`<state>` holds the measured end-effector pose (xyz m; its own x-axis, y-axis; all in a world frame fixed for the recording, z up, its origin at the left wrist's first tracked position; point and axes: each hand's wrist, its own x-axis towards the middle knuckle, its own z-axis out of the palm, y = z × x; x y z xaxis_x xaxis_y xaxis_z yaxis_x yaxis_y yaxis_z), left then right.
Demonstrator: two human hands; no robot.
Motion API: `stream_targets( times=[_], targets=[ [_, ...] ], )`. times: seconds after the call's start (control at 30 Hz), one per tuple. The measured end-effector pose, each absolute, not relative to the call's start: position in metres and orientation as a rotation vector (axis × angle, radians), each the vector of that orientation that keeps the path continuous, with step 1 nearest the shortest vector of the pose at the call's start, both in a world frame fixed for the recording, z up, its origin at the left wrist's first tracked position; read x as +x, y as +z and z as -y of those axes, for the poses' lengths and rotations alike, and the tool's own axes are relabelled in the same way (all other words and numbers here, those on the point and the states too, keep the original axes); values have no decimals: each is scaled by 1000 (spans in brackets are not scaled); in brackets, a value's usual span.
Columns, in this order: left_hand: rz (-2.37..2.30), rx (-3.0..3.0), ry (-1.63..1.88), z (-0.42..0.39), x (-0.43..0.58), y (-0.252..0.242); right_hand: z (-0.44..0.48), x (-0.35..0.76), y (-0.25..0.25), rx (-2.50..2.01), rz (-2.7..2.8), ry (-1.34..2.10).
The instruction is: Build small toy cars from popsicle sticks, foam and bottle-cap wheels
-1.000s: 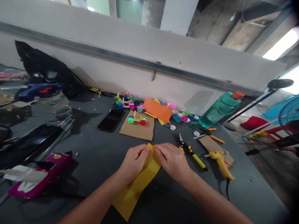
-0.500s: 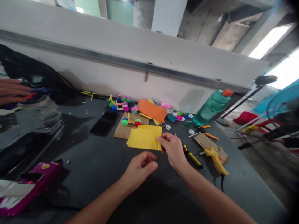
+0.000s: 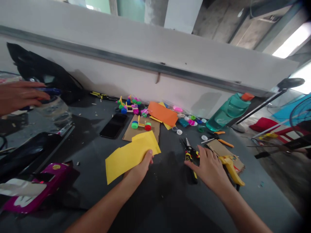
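My left hand holds a sheet of yellow paper, thumb on top and fingers hidden beneath it. The sheet is tilted and partly covers a piece of brown cardboard. On that cardboard sits a small axle piece with green and red wheels. To the right, my right hand is spread with thumb and fingers apart, right beside black-and-yellow pliers lying on the table. Whether its fingertips touch the handles I cannot tell.
A black phone, orange paper and small colourful wheeled pieces lie behind. On the right are a green bottle and a yellow glue gun. At left, another person's hand is on a clear jar, near a purple device.
The yellow paper has passed from my right hand to my left and shifted left. My right hand has let go and moved right to the pliers. The other person's hand moved right.
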<state>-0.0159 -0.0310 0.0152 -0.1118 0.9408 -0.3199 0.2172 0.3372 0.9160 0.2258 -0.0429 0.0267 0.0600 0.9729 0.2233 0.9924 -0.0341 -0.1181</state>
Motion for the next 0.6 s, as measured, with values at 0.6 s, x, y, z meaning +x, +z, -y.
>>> stream_targets(
  times=[0.6],
  targets=[
    [-1503, 929, 1205, 30, -18, 32, 93, 171, 45, -1285, 1325, 1887]
  ],
)
